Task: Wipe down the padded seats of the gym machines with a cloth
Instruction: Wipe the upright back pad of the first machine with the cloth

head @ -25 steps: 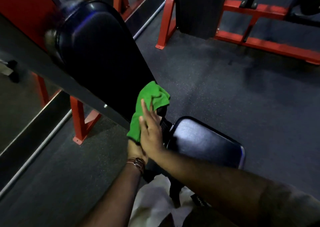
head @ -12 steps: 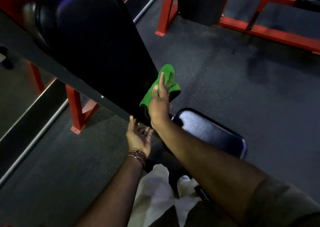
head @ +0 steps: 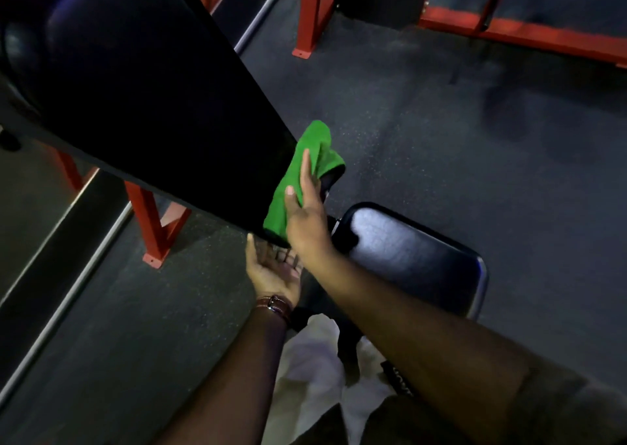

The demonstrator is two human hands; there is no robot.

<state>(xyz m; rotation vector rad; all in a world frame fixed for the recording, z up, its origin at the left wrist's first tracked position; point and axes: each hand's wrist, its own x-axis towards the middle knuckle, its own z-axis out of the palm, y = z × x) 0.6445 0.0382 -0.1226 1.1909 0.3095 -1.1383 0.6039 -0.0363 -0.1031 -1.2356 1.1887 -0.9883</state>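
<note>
A long black padded backrest (head: 142, 98) slants from the upper left down to the middle. A green cloth (head: 307, 159) lies over its lower right end. My right hand (head: 307, 219) presses flat on the cloth, fingers stretched up along it. Just below the pad's lower tip, my left hand (head: 271, 268) is held palm up with fingers apart, holding nothing; a brown watch strap is on its wrist. A smaller black padded seat (head: 417, 258) sits right of my hands, partly behind my right forearm.
Red steel frame legs (head: 154, 227) stand under the backrest at the left. More red frames (head: 515, 33) and a dark weight stack cross the top right. A metal floor rail (head: 61, 295) runs along the left. The floor is dark speckled rubber. White shoes show below my arms.
My right hand has taken the cloth up and to the right along the pad's lower end. My left hand let go of the cloth and now stays open under the pad's tip.
</note>
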